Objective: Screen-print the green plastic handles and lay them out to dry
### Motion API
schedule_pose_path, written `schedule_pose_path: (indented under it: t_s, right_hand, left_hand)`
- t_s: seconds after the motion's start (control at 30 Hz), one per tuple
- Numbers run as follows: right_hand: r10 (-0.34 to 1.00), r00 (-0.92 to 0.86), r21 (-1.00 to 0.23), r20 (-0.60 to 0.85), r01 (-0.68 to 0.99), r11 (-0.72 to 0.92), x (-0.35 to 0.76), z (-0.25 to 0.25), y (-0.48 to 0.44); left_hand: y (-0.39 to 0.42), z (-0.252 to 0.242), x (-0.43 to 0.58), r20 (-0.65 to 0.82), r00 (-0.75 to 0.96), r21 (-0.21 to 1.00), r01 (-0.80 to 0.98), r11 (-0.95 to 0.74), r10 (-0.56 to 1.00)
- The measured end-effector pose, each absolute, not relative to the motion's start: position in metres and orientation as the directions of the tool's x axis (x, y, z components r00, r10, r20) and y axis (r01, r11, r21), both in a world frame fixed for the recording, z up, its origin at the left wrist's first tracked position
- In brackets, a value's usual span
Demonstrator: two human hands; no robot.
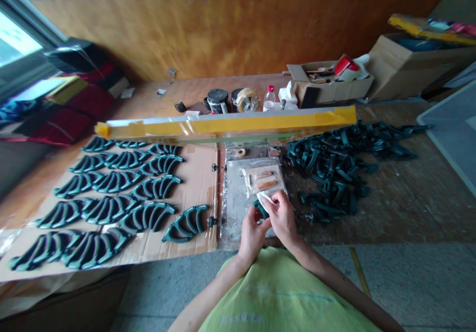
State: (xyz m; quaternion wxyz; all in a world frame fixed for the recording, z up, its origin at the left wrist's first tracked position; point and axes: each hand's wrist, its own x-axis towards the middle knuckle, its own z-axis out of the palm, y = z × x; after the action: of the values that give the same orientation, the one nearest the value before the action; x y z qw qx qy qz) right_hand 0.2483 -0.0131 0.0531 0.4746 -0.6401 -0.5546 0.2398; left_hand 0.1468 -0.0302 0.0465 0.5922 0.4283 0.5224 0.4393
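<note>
From where I stand, the dark green part (261, 209) is at the front of the desk (390, 213), raised over the grey board (236, 193) and between the person's two hands. The left hand (252, 228) is closed on it, thumb and fingers gripping from the left and below. The right hand (283, 215) pinches a white cloth (265, 198) between thumb and forefinger, just beside the part's upper end; whether the cloth bears on the surface cannot be told from here.

The step in hand is judged to be a wipe-down. Procedure: brace the part with the left hand so that it cannot turn. Fold the cloth into a firm pad, pinch it close to its working edge, and stroke along the part with light, even pressure. Turn the part by the left hand to present each face. Keep loose cloth clear of corners, where it could snag.

Pose: both forearms reach forward from the body and converge, elbows wide. The wrists are low, in front of the green shirt (282, 290); the hands nearly meet, the right slightly farther forward.
</note>
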Motion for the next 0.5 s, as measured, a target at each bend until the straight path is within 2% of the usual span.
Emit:
schedule_pose_path:
  t_s: [0.17,0.4,0.5]
  right_hand:
    - [0.927,0.306,-0.864,0.217,0.502,0.037,0.248,0.047,-0.012]
    - [0.882,0.307,-0.803,0.357,0.584,0.122,0.251,0.052,-0.009]
    - [0.875,0.283,-0.773,0.392,0.617,0.146,0.263,0.048,-0.005]
  left_hand:
    - [-0.029,0.045,0.148,-0.246,0.075,0.964,-0.085,0.252,0.966]
    - [-0.025,0.049,0.152,-0.291,0.074,0.947,-0.120,0.298,0.954]
    - [-0.025,0.054,0.154,-0.301,0.133,0.929,-0.181,0.322,0.944]
